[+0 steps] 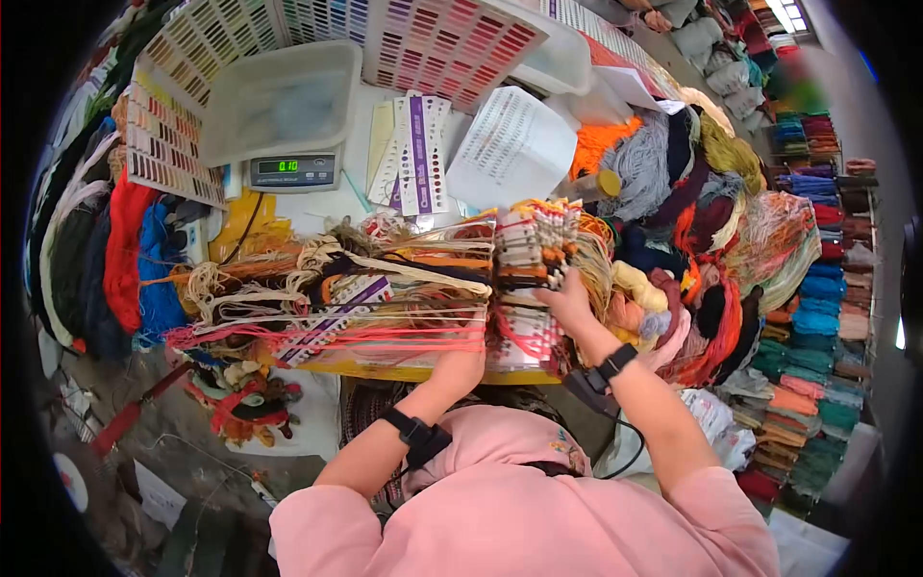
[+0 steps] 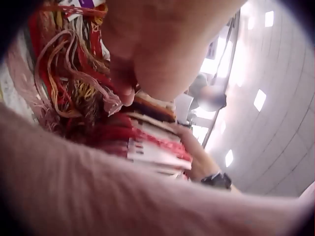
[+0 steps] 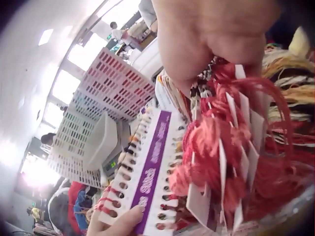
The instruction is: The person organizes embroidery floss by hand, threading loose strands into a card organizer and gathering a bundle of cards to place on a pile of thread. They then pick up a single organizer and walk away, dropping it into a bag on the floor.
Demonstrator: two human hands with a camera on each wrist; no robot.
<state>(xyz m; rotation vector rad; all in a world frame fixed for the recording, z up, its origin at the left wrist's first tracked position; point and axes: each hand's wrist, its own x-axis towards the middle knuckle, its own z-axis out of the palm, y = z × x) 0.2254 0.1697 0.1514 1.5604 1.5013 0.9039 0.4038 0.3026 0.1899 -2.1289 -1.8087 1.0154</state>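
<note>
My left hand [image 1: 463, 363] is partly covered by strands in the head view. In the right wrist view its thumb lies over the edge of a white thread card [image 3: 150, 172] with a purple stripe and punched holes threaded along both sides. My right hand [image 1: 569, 300] grips a thick bundle of thread cards [image 1: 527, 327] standing on edge beside it. Red and pink floss [image 3: 216, 142] hangs from that bundle. Long loose strands [image 1: 385, 332] in pink, cream, orange and black stretch leftward from the cards across the table edge.
A scale [image 1: 293, 171] reading 0.10 carries a plastic tub [image 1: 279, 106]. Colour charts [image 1: 447, 48] stand behind it. More purple-striped cards [image 1: 415, 154] and a printed sheet [image 1: 510, 144] lie at the back. Yarn skeins are heaped left [image 1: 125, 260] and right [image 1: 639, 173].
</note>
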